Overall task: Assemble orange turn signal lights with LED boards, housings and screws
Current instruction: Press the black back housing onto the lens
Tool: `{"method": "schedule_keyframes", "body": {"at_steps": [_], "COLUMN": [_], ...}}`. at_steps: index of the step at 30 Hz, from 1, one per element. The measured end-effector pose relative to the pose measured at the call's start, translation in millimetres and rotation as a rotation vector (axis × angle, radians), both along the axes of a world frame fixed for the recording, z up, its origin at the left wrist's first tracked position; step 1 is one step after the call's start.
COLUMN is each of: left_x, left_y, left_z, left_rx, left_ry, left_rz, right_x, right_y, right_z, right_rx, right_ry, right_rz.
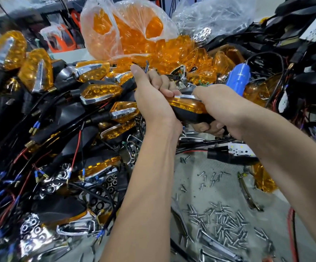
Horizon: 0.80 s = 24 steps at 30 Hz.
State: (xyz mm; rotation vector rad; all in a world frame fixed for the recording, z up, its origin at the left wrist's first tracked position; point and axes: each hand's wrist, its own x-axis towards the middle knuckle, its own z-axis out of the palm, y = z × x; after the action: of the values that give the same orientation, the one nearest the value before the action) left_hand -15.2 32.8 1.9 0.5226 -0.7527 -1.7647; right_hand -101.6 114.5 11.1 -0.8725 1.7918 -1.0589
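Both hands on one turn signal (188, 106) mid-bench: left hand (153, 103) wraps stem end, right hand (219, 104) clamps lens end. Finished lights (45, 95) heaped left; loose screws (221, 225), bagged lenses (134, 31) still waiting.

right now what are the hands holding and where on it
Both hands hold one turn signal light: the left hand grips its left end, the right hand its right end, fingers curled under the black housing.
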Motion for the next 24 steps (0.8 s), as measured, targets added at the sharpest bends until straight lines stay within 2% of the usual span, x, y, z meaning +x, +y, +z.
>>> {"method": "schedule_keyframes", "body": {"at_steps": [4, 5, 8, 10, 12, 17, 21, 24], "left_x": [-3.5, -3.1, -1.3, -0.2, 0.3, 5.5, 8.7, 7.8], "left_y": [-3.1, -5.0, -10.6, -12.9, -12.0, -14.6, -13.1, -12.6], "left_z": [0.6, 0.2, -3.7, -7.7, -8.7, -10.4, -5.5, -3.1], "left_rx": [0.021, 0.042, 0.034, 0.003, 0.062, 0.161, 0.118, 0.133], "left_ry": [-0.013, -0.03, -0.199, -0.339, -0.35, -0.136, -0.054, -0.06], "left_rz": [0.028, 0.018, 0.022, 0.063, 0.047, 0.062, 0.03, 0.047], "right_x": [2.7, 4.4, 4.6, 2.2, -0.4, 0.1, 0.5, 2.7], "right_y": [-2.0, -3.3, -7.5, -8.8, -8.2, -7.3, -6.7, -5.2], "right_z": [1.3, -0.4, -10.1, -15.8, -19.7, -24.2, -21.1, -20.1], "right_rx": [-0.102, -0.151, -0.254, -0.325, -0.391, -0.492, -0.522, -0.579], "right_ry": [0.095, 0.176, 0.707, 0.828, 0.813, 0.598, 0.585, 0.659], "right_rz": [-0.071, -0.086, -0.078, -0.071, -0.005, 0.155, 0.154, 0.139]}}
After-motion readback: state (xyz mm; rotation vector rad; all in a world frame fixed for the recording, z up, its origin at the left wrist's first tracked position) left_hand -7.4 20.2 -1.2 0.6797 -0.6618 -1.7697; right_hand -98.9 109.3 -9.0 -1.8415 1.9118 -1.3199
